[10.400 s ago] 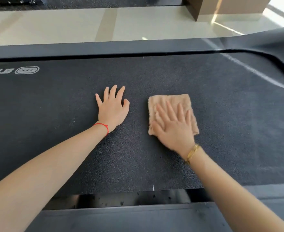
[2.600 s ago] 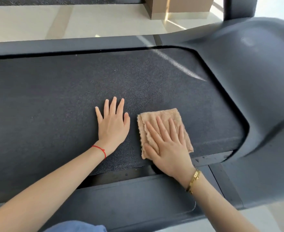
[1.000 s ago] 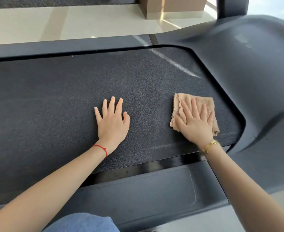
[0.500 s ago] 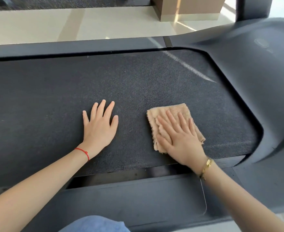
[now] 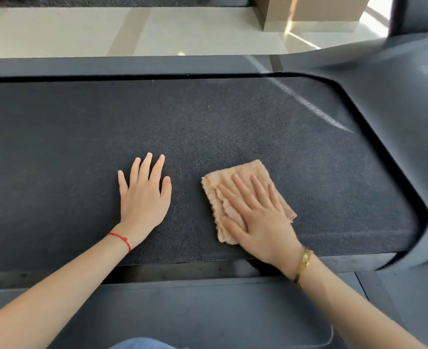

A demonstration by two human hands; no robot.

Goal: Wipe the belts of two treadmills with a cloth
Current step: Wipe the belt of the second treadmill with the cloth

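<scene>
Pressing a cloth flat on the treadmill belt

Pressing down with straight fingers, the right hand (image 5: 258, 222) flattens a folded tan cloth (image 5: 235, 187) against the dark treadmill belt (image 5: 207, 127), near its front edge. Just beside it, the left hand (image 5: 144, 195) rests palm-down on the belt with fingers spread, holding nothing.

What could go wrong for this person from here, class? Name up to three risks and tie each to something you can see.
1. The right hand presses the folded cloth with flat fingers only; it may bunch or slip out mid-stroke.
2. The left hand leans on the belt; if the belt shifts, the support could slide.
3. The pale streak near the far corner by the motor cover could be missed.
</scene>
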